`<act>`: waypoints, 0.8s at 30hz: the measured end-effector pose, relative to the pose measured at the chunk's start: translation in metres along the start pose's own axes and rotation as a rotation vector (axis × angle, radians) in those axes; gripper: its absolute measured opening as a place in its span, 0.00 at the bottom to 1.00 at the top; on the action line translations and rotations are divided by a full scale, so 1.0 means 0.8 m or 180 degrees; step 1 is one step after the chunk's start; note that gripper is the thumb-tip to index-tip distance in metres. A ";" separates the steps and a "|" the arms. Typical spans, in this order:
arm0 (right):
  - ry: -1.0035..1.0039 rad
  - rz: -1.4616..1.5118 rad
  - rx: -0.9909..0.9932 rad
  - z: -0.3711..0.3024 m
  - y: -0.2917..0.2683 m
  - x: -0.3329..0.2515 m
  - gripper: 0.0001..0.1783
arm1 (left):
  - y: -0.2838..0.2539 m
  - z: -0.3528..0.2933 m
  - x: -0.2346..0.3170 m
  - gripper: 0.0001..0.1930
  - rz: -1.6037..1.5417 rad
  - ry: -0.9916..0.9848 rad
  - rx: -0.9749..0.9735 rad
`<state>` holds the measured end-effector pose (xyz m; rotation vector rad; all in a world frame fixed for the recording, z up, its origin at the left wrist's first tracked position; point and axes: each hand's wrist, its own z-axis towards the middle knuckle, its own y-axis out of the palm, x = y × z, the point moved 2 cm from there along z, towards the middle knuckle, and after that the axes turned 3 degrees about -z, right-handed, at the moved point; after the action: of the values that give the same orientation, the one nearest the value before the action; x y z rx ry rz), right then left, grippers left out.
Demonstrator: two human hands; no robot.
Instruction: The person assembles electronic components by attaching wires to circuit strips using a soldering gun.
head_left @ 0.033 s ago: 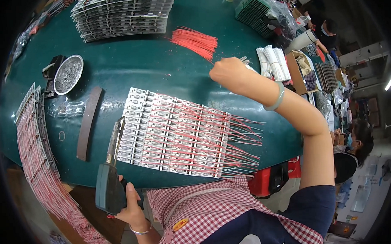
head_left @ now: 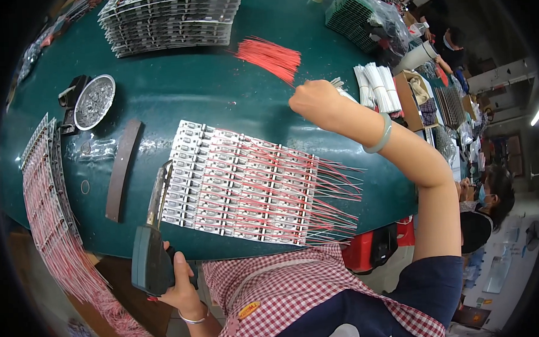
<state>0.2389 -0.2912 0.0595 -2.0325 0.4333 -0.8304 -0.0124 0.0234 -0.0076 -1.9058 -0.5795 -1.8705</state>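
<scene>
The green desk (head_left: 219, 93) carried everything, and the largest thing on it was the panel of small circuit boards (head_left: 240, 184), lying flat below and to the left of the right hand (head_left: 316, 101), its red and white leads fanned out past the near edge. The right hand's grip was closed into a fist on thin wires at the base of the bundle of red wires (head_left: 268, 55), which spread up and to the left of it; just beside it on the right lay white wire bundles (head_left: 376, 87). The left hand (head_left: 181, 287), low at the desk's near edge, had its grip closed round the handle of a dark soldering tool (head_left: 151, 256), whose long tip pointed up along the panel's left side.

Judging from this, a pull by the right fist might have dragged the whole red bundle rather than a few strands, since they lay loose together. The tool's tip sat close to the leads (possibly hot, though that could not be told), so a slip could have scorched their insulation.

Further off from both grips stood stacked board panels (head_left: 169, 20) at the far edge, a round metal dish (head_left: 94, 102) and a brown strip (head_left: 122, 167) to the left of the tool. Nothing lay between fist and panel.
</scene>
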 end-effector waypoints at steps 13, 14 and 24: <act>-0.0047 -0.0136 -0.0008 0.007 0.038 -0.026 0.03 | 0.010 0.008 0.002 0.18 -0.0117 -0.0026 -0.0027; 0.0024 -0.0115 0.0008 0.006 0.036 -0.027 0.04 | 0.011 0.010 0.003 0.18 -0.0146 0.0017 -0.0031; 0.0408 -0.0317 0.0642 0.006 0.028 -0.041 0.07 | 0.012 0.023 0.005 0.23 0.0125 -0.0225 -0.0283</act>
<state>0.2190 -0.2817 0.0260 -1.8327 0.3076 -1.0274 0.0079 0.0255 -0.0039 -2.0321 -0.4847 -1.8389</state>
